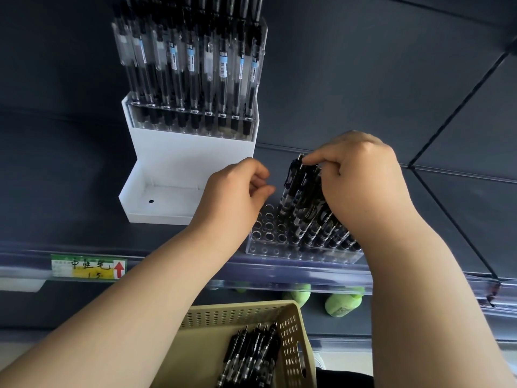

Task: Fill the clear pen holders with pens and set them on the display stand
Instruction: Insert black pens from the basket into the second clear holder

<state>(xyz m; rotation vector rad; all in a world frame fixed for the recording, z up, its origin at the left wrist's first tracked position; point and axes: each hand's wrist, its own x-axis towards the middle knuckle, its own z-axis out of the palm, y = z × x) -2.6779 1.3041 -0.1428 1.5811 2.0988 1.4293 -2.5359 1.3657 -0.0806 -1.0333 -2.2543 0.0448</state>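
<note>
A clear pen holder (pixel 268 249) with rows of round holes lies on the dark shelf. Its right part holds several black pens (pixel 305 211); its left holes are bare. My right hand (pixel 361 186) grips the tops of those pens from above. My left hand (pixel 237 194) hovers just left of the pens, fingers loosely curled, with nothing seen in it. The white display stand (pixel 179 163) sits at the left; its upper step carries a clear holder full of pens (pixel 193 79), and its lower step is bare.
A beige perforated basket (pixel 291 345) below the shelf edge holds several more black pens (pixel 249 357). A price label (pixel 89 267) sits on the shelf rail. Green items (pixel 344 303) lie on the shelf underneath.
</note>
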